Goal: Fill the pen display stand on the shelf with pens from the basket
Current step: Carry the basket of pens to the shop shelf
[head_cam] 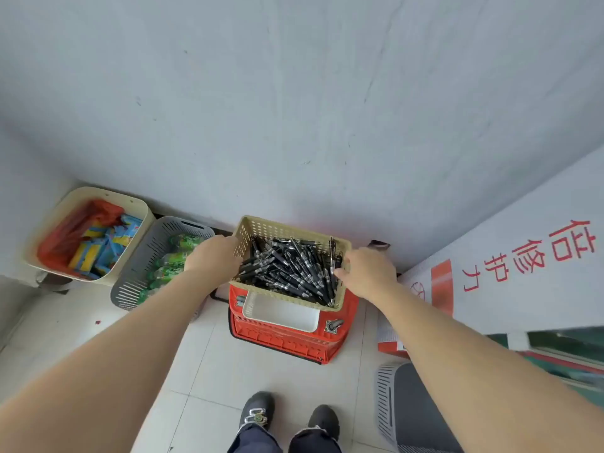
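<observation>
A beige perforated basket (277,229) full of black pens (291,269) sits on top of a red crate (287,338) on the tiled floor by the wall. My left hand (212,256) grips the basket's left wall. My right hand (369,269) grips its right rim. No pen display stand or shelf is in view.
A white tray (281,315) lies in the red crate under the basket. To the left stand a grey basket (153,243) of green packets and a beige bin (130,204) with colourful packets. Another grey basket (408,407) is at lower right, beside a white panel with red characters (523,256).
</observation>
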